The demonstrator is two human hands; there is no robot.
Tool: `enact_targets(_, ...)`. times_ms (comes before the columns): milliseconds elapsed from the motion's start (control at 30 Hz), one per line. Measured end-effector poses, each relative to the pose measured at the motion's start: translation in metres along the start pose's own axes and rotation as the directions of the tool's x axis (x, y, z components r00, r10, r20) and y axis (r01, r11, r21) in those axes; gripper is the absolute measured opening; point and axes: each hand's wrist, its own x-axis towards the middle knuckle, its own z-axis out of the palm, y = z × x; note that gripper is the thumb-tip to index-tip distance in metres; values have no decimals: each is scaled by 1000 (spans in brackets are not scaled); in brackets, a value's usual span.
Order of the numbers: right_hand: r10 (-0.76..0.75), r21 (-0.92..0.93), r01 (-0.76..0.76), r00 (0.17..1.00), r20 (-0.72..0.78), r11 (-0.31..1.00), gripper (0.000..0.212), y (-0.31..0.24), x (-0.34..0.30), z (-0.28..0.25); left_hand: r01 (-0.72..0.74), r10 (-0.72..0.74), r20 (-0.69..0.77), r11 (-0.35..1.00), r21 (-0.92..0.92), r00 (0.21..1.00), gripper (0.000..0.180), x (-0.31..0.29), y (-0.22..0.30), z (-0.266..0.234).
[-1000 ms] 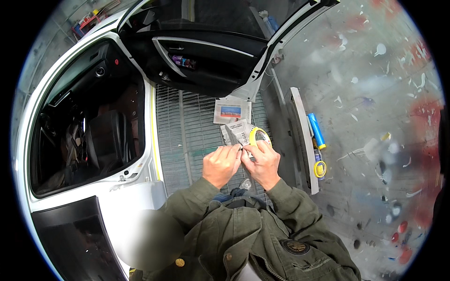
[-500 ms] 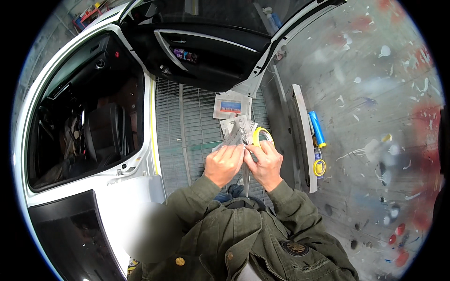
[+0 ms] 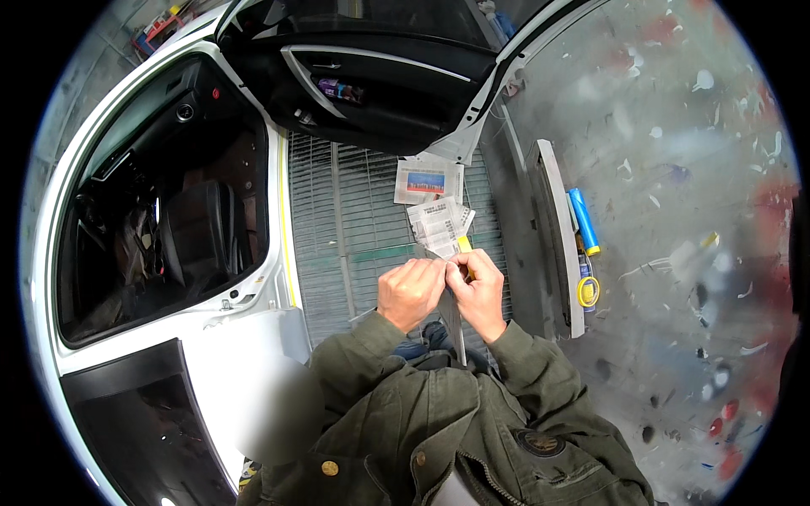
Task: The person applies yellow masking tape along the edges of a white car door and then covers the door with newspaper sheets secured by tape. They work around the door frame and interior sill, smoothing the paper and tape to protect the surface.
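In front of my body my left hand (image 3: 411,293) and my right hand (image 3: 478,293) meet, both closed with thumbs and fingertips together. They pinch the edge of a newspaper sheet (image 3: 453,325), which hangs between them seen nearly edge-on. A roll of yellow masking tape (image 3: 465,244) is held by my right hand, mostly hidden behind its fingers. Whether a strip of tape lies between the fingertips is too small to tell. Beyond my hands, a printed newspaper page (image 3: 439,221) and another with a coloured picture (image 3: 411,182) lie on the floor grating.
A white car (image 3: 283,211) stands at left, its doorway showing a dark seat (image 3: 198,236). Its open door (image 3: 380,67) spans the far side. At right, a grey ledge (image 3: 558,253) runs beside a blue cylinder (image 3: 582,218) and a yellow ring (image 3: 588,293). The floor is slatted grating (image 3: 333,211).
The newspaper sheet has turned more edge-on between my hands. The tape roll has turned or dropped, its ring now mostly behind my right hand. The whole view has shifted slightly.
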Motion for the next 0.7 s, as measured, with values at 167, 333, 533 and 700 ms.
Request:
enact_targets(167,-268,-367,277,960,75,888,15,-4,-7,-8,-46,46,13,999,4,999,11,2,-12,-7)
enact_targets(333,-355,-463,472,878,320,750,17,7,-1,-44,-310,291,180,947,86,940,16,7,-27,-25)
enact_targets(533,-334,-293,507,811,480,811,15,13,14,-64,-395,382,247,919,4,891,16,6,-30,-29)
enact_targets(700,-184,-232,331,852,490,915,28,27,11,-78,-181,181,168,983,-19,969,18,3,-32,-38)
